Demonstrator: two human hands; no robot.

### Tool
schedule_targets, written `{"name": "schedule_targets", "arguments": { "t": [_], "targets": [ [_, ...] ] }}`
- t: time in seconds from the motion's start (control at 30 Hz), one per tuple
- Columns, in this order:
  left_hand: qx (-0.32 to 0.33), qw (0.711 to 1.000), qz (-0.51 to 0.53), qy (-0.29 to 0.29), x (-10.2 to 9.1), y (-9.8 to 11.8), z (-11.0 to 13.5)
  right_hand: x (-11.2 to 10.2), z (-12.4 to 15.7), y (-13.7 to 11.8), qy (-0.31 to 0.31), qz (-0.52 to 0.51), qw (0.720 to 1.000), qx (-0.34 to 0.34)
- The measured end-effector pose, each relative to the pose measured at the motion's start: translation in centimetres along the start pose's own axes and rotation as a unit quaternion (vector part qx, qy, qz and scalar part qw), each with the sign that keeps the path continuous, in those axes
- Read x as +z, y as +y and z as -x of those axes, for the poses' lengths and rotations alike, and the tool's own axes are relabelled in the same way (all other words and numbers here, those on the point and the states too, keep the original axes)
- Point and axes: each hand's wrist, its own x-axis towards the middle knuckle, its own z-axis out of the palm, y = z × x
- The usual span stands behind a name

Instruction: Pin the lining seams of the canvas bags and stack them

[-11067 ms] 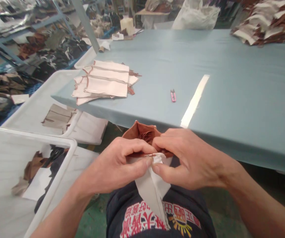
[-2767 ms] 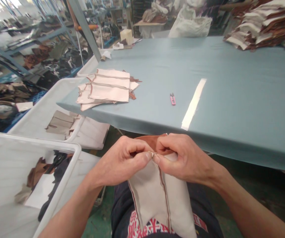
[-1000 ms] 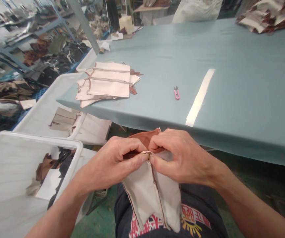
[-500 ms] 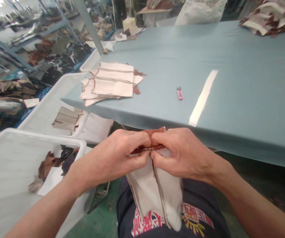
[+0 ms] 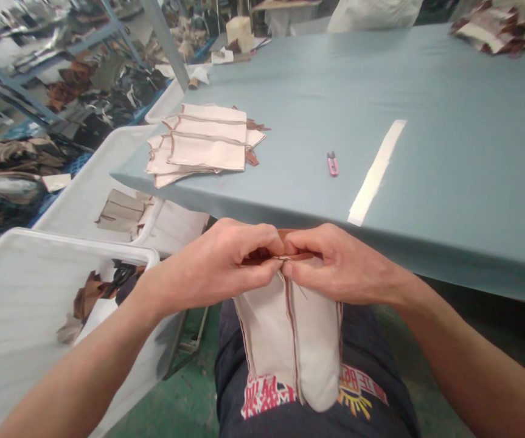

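My left hand (image 5: 216,267) and my right hand (image 5: 335,264) meet over my lap, both pinching the top edge of a cream fabric piece (image 5: 289,331) with brown trim and a brown lining. The piece hangs down over my dark printed shirt (image 5: 308,401). Fingertips of both hands press together at the brown seam, just below the table's front edge. A stack of similar cream pieces (image 5: 205,145) lies on the table to the upper left.
A grey-blue table (image 5: 449,152) carries small pink thread snips (image 5: 332,163) and a strip of pale tape (image 5: 376,171). White plastic bins (image 5: 25,298) with fabric scraps stand at my left. More piled pieces (image 5: 499,24) sit at the far right.
My hands have risen slightly toward the table edge and closed tighter on the top seam. The fabric hangs flatter and longer than a second ago.
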Motion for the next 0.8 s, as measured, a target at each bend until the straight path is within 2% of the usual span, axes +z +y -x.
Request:
{"name": "schedule_targets", "arguments": {
  "t": [0.27, 0.43, 0.67, 0.73, 0.8],
  "targets": [
    [0.046, 0.990, -0.122, 0.045, 1.5, 1.3, 0.9, 0.7, 0.8, 0.4, 0.064, -0.015, 0.996, -0.052],
    [0.091, 0.973, -0.196, 0.080, 2.9, 1.3, 1.7, 1.6, 1.2, 1.3, 0.111, -0.115, 0.985, -0.056],
    [0.153, 0.957, -0.221, 0.112, 4.2, 0.2, 1.7, 3.1, 1.8, 2.7, 0.083, -0.321, 0.943, 0.011],
    [0.165, 0.959, -0.198, 0.117, 4.6, -0.6, 1.7, 3.0, 1.8, 2.9, 0.073, -0.348, 0.935, 0.016],
    [0.175, 0.960, -0.179, 0.127, 5.1, -1.3, 1.9, 2.8, 1.7, 2.8, 0.074, -0.340, 0.937, 0.022]
  ]
}}
